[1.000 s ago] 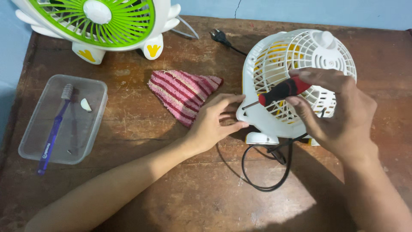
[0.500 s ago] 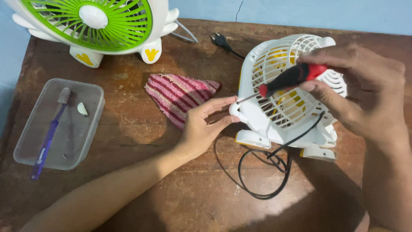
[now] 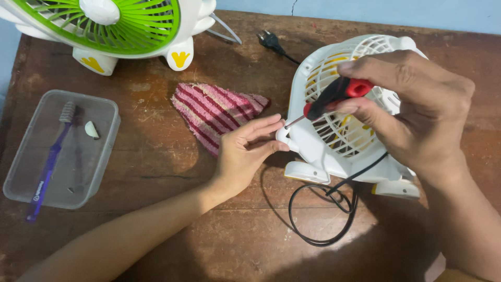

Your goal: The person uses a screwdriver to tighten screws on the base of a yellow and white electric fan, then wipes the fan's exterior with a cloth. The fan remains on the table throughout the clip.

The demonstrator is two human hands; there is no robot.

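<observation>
A small white fan (image 3: pixel 334 141) with yellow blades inside its rear grille stands on the wooden table (image 3: pixel 156 172), back side toward me. My right hand (image 3: pixel 412 109) grips a red-and-black screwdriver (image 3: pixel 334 96), its metal tip touching the fan's left edge tab. My left hand (image 3: pixel 245 149) rests on the table, fingertips pressed against that same tab of the fan's housing. The fan's black cord (image 3: pixel 323 209) loops on the table in front of it.
A white fan with a green grille (image 3: pixel 120 26) stands at the back left. A pink striped cloth (image 3: pixel 214 112) lies mid-table. A clear plastic tub (image 3: pixel 60 151) at left holds a purple toothbrush and a small white piece. A black plug (image 3: pixel 269 39) lies at the back.
The white fan was tipped from lying flatter to more upright on its feet. My right hand shifted with the screwdriver, and its tip now meets the left tab by my left fingers.
</observation>
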